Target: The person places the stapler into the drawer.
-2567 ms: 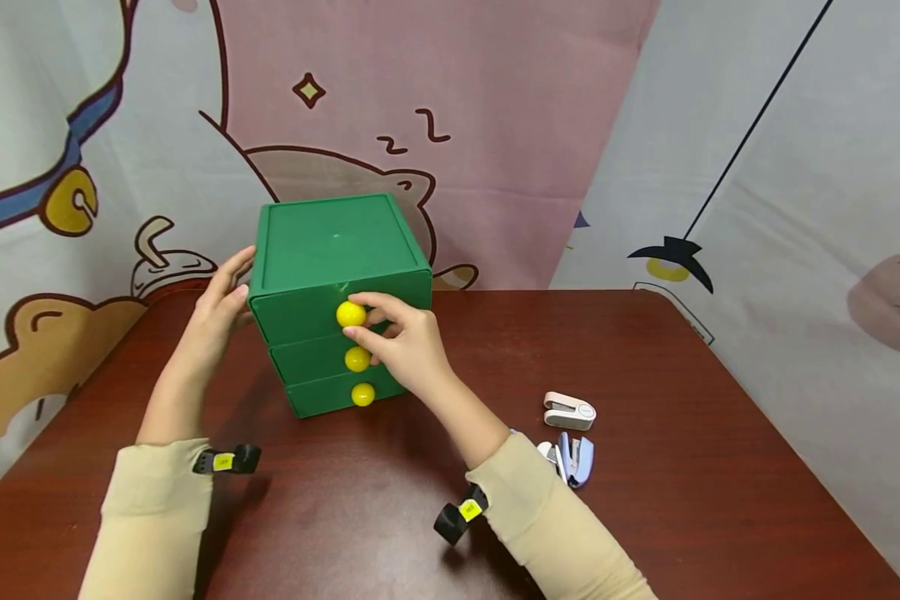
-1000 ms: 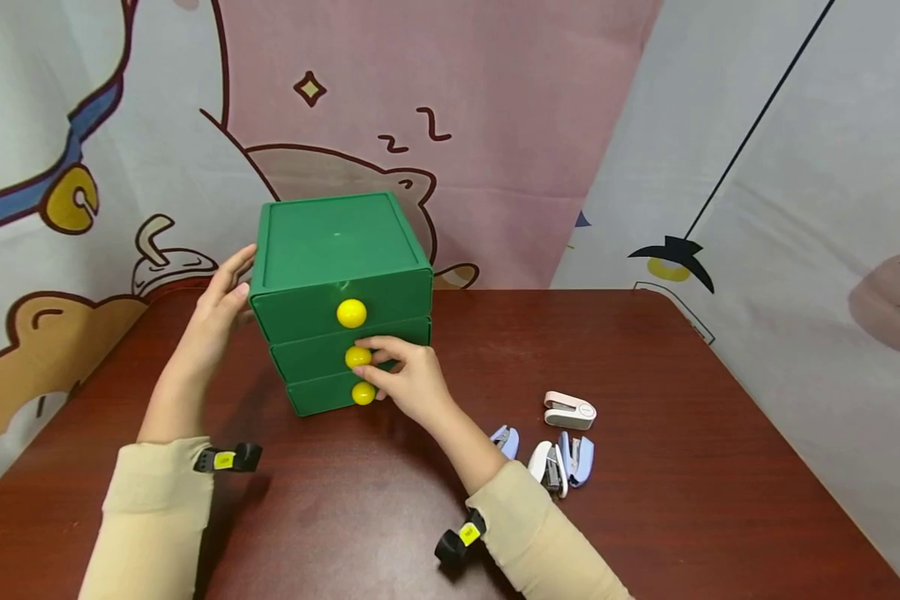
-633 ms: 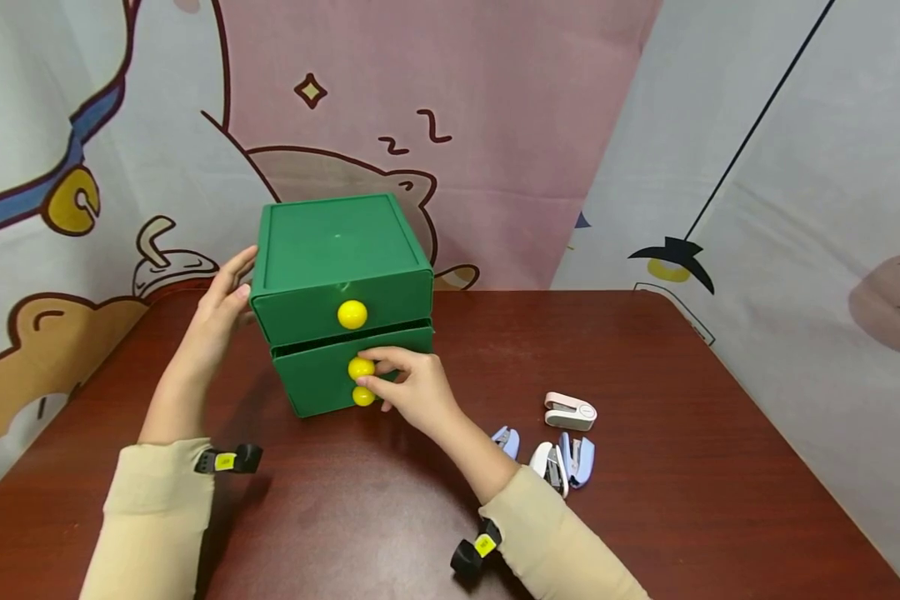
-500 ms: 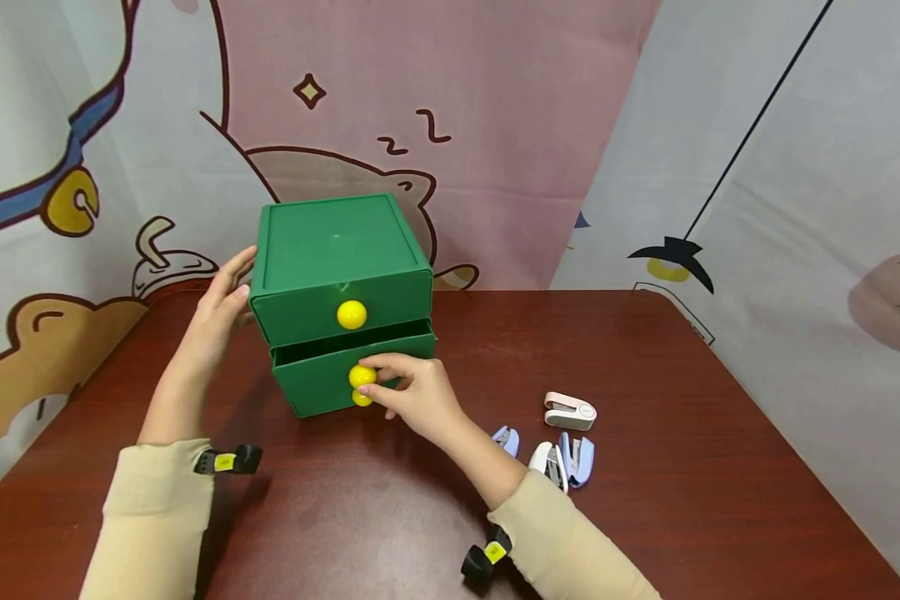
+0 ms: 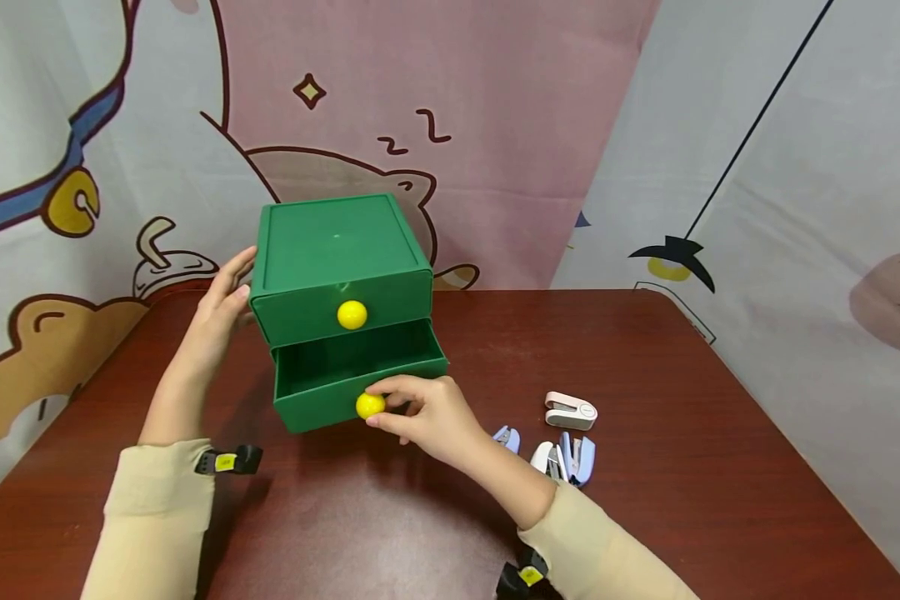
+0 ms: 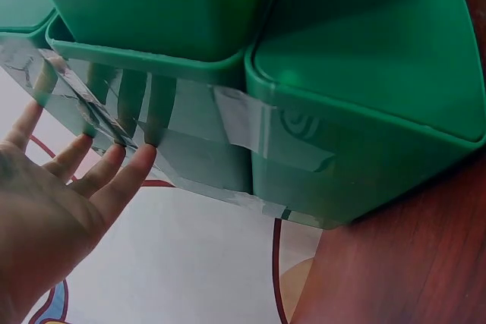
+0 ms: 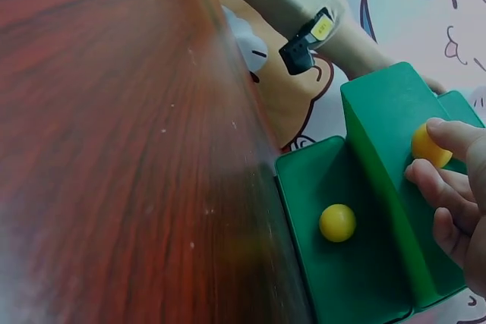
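Observation:
A green three-drawer cabinet (image 5: 337,242) with yellow ball knobs stands on the table. My right hand (image 5: 438,417) pinches the middle drawer's knob (image 5: 371,406) between thumb and index finger. That middle drawer (image 5: 311,408) is pulled well out, and its green inside shows from above. In the head view it hides the bottom drawer, whose knob (image 7: 337,223) appears in the right wrist view. Against the cabinet's left side rests my left hand (image 5: 213,312). The left wrist view shows its fairly straight fingertips on the clear tape (image 6: 190,111) over that side.
Right of the cabinet lie several small staplers: a pink one (image 5: 570,411), a white one (image 5: 546,458), a blue one (image 5: 581,460) and another blue one (image 5: 507,438) partly behind my right forearm. A patterned cloth (image 5: 525,150) hangs behind the brown table (image 5: 645,358).
My right hand has moved from the top drawer's knob down to the middle one, then drawn that drawer out toward me. The left hand and cabinet body stay in place.

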`<state>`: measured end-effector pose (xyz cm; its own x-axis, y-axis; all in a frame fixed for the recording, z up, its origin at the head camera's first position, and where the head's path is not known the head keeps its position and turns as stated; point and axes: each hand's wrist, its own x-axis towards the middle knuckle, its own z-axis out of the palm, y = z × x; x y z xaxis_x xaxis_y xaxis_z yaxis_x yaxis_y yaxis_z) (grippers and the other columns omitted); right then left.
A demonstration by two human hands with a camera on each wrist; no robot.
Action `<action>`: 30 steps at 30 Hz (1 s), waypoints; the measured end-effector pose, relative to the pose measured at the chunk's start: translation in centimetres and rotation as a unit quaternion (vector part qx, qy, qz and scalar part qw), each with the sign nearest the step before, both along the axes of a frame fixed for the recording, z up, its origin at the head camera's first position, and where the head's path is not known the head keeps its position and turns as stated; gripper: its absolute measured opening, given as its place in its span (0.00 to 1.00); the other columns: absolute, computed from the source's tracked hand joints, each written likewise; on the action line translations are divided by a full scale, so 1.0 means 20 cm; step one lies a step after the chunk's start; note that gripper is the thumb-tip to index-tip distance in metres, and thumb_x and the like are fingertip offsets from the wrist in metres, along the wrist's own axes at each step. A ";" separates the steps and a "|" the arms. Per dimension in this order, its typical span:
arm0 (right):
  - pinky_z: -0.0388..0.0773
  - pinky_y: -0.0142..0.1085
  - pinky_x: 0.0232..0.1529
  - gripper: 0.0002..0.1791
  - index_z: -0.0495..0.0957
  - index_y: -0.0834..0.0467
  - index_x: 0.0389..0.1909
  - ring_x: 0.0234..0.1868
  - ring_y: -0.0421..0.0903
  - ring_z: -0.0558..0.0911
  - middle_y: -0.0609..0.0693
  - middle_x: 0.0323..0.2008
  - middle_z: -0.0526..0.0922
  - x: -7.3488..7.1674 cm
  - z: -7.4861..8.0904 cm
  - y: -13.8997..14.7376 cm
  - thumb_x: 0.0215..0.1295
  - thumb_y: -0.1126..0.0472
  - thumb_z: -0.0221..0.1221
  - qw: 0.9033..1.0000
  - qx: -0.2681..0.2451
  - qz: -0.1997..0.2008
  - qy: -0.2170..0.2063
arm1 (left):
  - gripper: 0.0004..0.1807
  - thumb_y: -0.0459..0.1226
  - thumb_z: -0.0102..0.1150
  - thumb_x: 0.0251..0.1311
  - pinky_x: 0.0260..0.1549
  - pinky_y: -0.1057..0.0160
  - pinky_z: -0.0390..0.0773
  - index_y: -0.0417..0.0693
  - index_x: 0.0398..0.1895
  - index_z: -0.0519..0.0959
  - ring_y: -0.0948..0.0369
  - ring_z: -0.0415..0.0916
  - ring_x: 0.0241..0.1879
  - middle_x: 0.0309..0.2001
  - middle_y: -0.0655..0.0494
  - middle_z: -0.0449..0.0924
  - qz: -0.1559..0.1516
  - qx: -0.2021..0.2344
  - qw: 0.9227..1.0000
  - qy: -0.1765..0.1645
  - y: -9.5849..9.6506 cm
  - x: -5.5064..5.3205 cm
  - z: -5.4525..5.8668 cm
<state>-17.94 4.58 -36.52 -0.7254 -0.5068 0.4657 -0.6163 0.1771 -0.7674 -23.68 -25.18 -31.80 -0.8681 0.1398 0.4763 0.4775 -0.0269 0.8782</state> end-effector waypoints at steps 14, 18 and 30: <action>0.73 0.25 0.19 0.15 0.83 0.54 0.43 0.17 0.30 0.75 0.45 0.30 0.85 0.09 0.01 0.05 0.54 0.60 0.70 0.997 0.042 0.019 0.067 | 0.29 0.41 0.42 0.71 0.47 0.69 0.69 0.50 0.74 0.55 0.55 0.61 0.62 0.71 0.46 0.52 0.000 -0.002 1.000 0.004 0.00 0.00 -0.01; 0.73 0.24 0.21 0.15 0.82 0.55 0.43 0.18 0.30 0.76 0.46 0.29 0.85 0.09 0.01 0.05 0.54 0.60 0.70 0.995 0.047 0.021 0.086 | 0.29 0.41 0.42 0.71 0.48 0.69 0.69 0.50 0.74 0.55 0.55 0.61 0.62 0.71 0.46 0.51 -0.003 -0.001 1.000 0.004 0.00 0.00 -0.01; 0.76 0.27 0.32 0.20 0.83 0.57 0.49 0.31 0.35 0.81 0.47 0.36 0.86 0.08 0.06 0.17 0.52 0.62 0.71 0.988 0.044 0.047 0.137 | 0.30 0.41 0.43 0.71 0.48 0.70 0.69 0.50 0.74 0.55 0.55 0.60 0.63 0.71 0.46 0.50 -0.004 -0.001 1.000 0.001 0.00 0.00 0.00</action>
<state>-16.42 8.02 -35.38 -0.5258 -0.6136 0.5891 -0.8157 0.1675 -0.5537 -23.61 -25.23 -31.83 -0.8662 0.1482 0.4773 0.4786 -0.0293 0.8776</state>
